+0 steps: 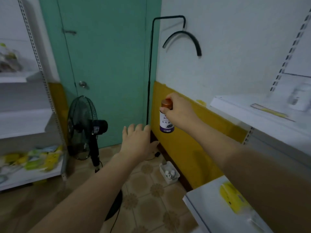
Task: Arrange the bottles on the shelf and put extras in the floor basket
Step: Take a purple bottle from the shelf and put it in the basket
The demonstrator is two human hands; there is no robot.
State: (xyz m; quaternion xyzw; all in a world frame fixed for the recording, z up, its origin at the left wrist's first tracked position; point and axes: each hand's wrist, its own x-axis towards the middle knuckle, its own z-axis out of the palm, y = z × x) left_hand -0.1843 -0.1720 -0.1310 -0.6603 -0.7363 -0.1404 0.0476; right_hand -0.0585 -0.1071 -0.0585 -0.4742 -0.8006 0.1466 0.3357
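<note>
My right hand (178,111) grips a small white bottle (166,122) with a copper cap and a purple label, holding it by the top in the air in front of the yellow wall band. My left hand (138,142) is stretched forward, palm down, fingers apart, holding nothing. Below the bottle, a small white basket (175,178) stands on the tiled floor against the wall, with a few white bottles in it. A white shelf (235,108) runs along the right, with a blurred white bottle (297,96) on it.
A black standing fan (84,126) is on the floor in front of a green door (107,64). A white shelf unit (30,172) with yellow-green packets stands at the left. A lower shelf board (215,212) with a yellow item is at the bottom right.
</note>
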